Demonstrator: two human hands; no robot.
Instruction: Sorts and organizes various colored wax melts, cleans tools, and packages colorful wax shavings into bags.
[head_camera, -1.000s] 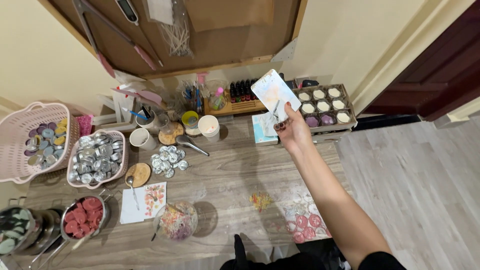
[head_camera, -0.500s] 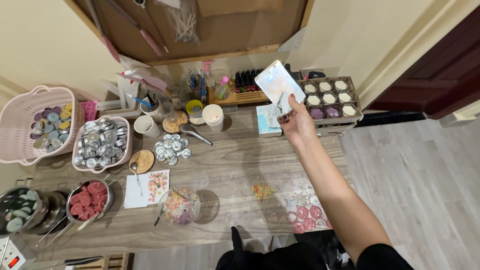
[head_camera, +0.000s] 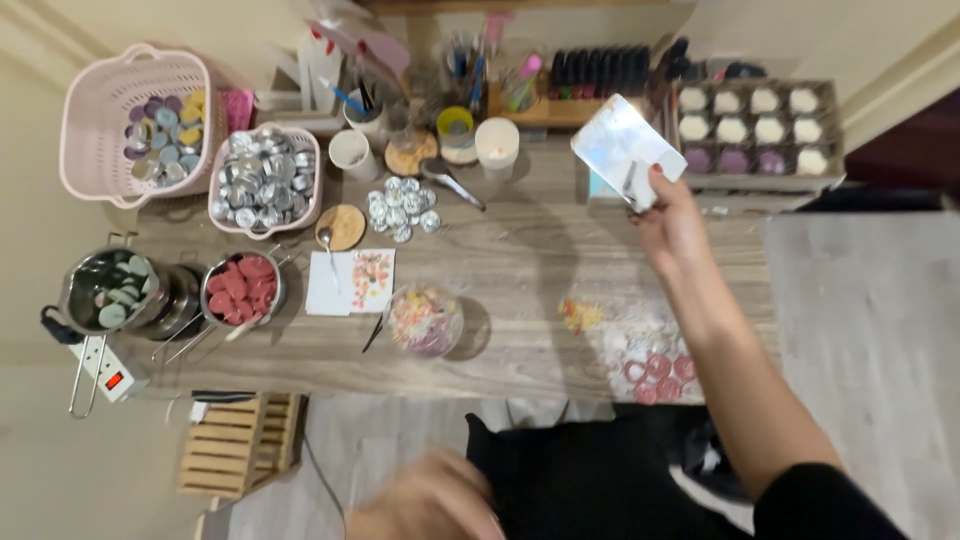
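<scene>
My right hand (head_camera: 672, 222) is stretched out over the right part of the wooden table (head_camera: 520, 250) and pinches a shiny rectangular packet (head_camera: 626, 147) by its lower edge. The packet hangs in the air just in front of a tray of white and purple candles (head_camera: 755, 130). My left hand (head_camera: 430, 500) is a blur at the bottom of the view, below the table's near edge; whether it holds anything cannot be told.
On the table stand a pink basket of coloured discs (head_camera: 135, 120), a pink tub of metal cups (head_camera: 263, 178), pots of green (head_camera: 110, 290) and red wax pieces (head_camera: 242, 285), a clear bowl (head_camera: 425, 320), loose metal cups (head_camera: 400, 208), a white candle jar (head_camera: 497, 145) and dark bottles (head_camera: 600, 70). A power strip (head_camera: 105, 365) hangs left.
The view has tipped further down, bringing the table's near edge and floor into sight. My right hand with the packet has stayed near the candle tray. My left hand has come in at the bottom.
</scene>
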